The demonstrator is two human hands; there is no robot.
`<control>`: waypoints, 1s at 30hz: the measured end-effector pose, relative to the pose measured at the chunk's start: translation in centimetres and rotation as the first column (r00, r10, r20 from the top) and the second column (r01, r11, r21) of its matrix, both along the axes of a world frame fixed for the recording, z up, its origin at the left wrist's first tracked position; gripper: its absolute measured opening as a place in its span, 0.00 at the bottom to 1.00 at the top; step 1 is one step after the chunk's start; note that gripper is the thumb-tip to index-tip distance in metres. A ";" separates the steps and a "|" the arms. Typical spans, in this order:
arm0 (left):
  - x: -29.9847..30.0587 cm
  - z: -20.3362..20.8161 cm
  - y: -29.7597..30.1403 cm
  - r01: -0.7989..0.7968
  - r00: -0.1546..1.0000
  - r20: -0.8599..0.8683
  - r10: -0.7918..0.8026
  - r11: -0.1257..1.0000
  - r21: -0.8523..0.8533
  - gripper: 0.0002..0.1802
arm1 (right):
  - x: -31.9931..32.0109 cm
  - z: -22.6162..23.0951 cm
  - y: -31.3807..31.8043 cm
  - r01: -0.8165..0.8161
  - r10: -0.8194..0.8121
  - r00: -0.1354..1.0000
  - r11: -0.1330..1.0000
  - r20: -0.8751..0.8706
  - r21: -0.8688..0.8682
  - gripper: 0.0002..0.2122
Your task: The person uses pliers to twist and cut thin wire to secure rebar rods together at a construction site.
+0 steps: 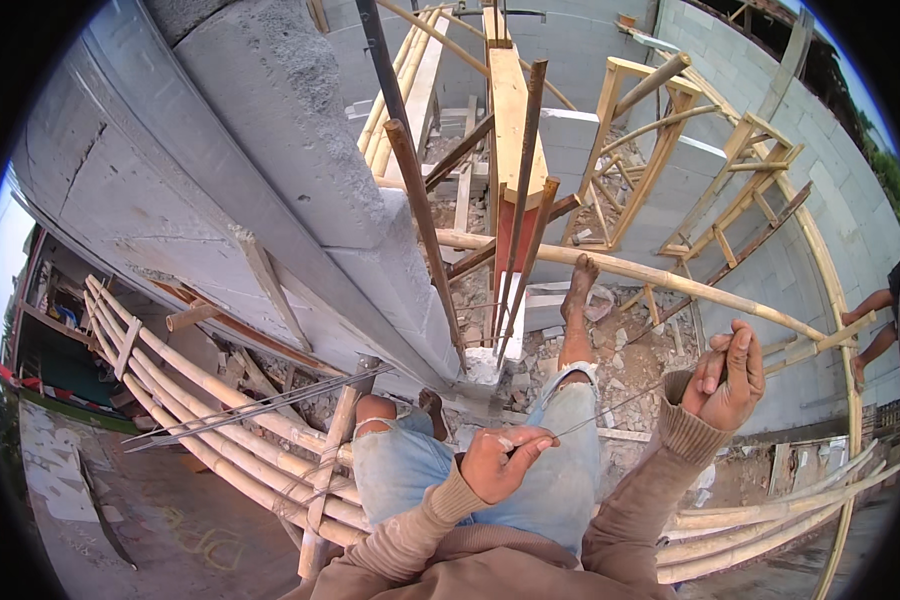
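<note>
From here I see the left hand (505,464) pinching a thin wire (612,411) that slants above denim-clad thighs (564,490) toward the right hand (727,380), fingers curled — whether gripping it, I cannot tell. A loosened pinch could let it spring free.

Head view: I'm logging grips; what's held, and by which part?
The left hand pinches a thin wire at its visible left end; whether the right hand holds anything is unclear.
</note>
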State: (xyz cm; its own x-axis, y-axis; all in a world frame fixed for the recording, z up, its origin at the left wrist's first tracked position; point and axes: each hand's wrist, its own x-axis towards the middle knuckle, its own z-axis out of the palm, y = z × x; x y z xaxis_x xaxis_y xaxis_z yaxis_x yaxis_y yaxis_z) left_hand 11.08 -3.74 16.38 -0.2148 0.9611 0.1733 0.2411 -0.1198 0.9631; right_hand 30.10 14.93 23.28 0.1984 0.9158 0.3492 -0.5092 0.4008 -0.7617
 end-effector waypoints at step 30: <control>-1.5 -4.4 -3.1 0.173 0.979 0.154 -0.133 0.942 -0.289 0.10 | 3.2 2.6 4.8 0.572 -0.567 0.772 0.817 0.289 0.075 0.19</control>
